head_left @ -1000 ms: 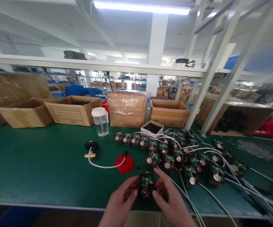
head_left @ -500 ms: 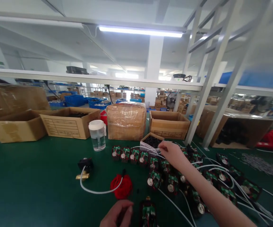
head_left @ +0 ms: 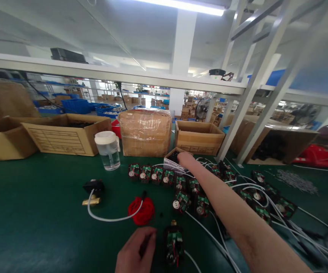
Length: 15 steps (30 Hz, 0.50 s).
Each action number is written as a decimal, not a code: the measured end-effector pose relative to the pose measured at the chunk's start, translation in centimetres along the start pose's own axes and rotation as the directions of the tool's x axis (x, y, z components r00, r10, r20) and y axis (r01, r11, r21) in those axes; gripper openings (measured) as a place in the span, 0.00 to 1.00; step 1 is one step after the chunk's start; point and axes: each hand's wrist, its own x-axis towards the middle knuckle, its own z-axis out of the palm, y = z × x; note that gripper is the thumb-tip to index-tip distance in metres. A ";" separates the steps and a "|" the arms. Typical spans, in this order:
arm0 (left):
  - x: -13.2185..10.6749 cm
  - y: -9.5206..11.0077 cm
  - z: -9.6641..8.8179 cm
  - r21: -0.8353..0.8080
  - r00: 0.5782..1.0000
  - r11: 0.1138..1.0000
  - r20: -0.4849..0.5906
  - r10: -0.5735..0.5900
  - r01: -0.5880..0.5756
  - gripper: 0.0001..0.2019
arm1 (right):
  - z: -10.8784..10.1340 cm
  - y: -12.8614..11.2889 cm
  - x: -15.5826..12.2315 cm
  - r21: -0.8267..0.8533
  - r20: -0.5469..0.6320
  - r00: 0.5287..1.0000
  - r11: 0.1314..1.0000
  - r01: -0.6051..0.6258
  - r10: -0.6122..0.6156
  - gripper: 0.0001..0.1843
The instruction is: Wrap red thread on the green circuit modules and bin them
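My right hand reaches far forward into a small open cardboard box of little black parts; its fingers are hidden inside the box. My left hand rests curled on the green mat, just left of a black module with a green circuit board, touching its side. Rows of several similar modules with white cables lie between the two hands and out to the right.
A clear jug with a white lid stands behind the modules. A red wire coil and a brass-fitted black part with a white cable lie left of centre. Cardboard boxes line the back; metal frame posts stand at right.
My right hand has left the module at the front and stretched forward into the small box. My left hand has stayed beside the module. The view has tilted a little.
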 end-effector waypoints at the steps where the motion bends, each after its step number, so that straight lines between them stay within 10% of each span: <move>1: 0.0 0.2 -0.1 0.010 1.000 1.000 0.008 0.002 -0.002 0.08 | 0.0 0.0 -0.2 0.016 -0.025 1.000 1.000 -0.005 0.005 0.17; 9: -0.4 0.3 0.1 -0.022 1.000 1.000 -0.003 -0.009 0.009 0.09 | -2.9 -2.0 -4.2 0.356 -0.376 0.922 0.933 0.054 0.090 0.11; 15: -1.1 0.9 -0.7 -0.098 0.984 0.984 0.091 0.156 -0.147 0.29 | -1.5 -4.0 -16.0 0.658 -0.448 0.889 0.707 0.259 0.091 0.15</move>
